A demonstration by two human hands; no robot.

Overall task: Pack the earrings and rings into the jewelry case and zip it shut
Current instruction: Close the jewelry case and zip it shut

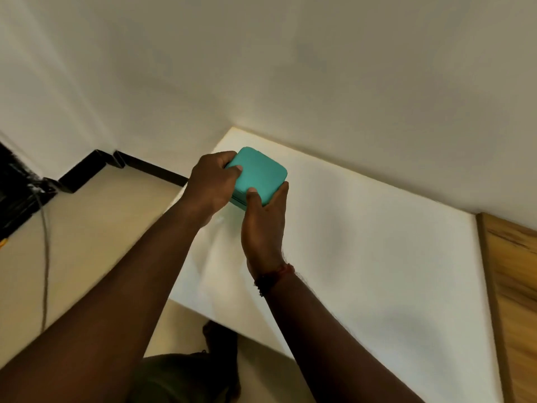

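Looking down across a flat white rectangular tabletop [377, 242] set against a plain off-white wall [290, 68]. Bordered on the right by a light brown wood-grain panel [514, 286]. Dropping off the left edge to a beige floor [101, 228], with a glossy black skirting strip [84, 171] along the foot of the wall and a thin grey cable [45, 257] trailing down from a dark, blurred object [14, 184] at the far left.

Holding, near the tabletop's far left corner, a small teal square jewelry case [261, 173] with rounded corners and a smooth matte skin. Lid down and closed flush, with a thin dark seam showing along the near side. Turned slightly, one corner toward the wall. Cannot tell whether resting on the tabletop or lifted just off it, as the hands hide the underside. Cannot tell how far the zip is drawn.

Gripping the case's left side with the left hand [212, 181], thumb laid on the lid, fingers curled round the far edge. Clasping the near right corner with the right hand [263, 225], thumb pressed on the lid's near edge, fingers wrapped up the right side. Reaching in from the bottom with both bare forearms nearly straight, the left over the floor, the right over the tabletop. Wearing a dark beaded band with red thread [273, 279] on the right wrist.
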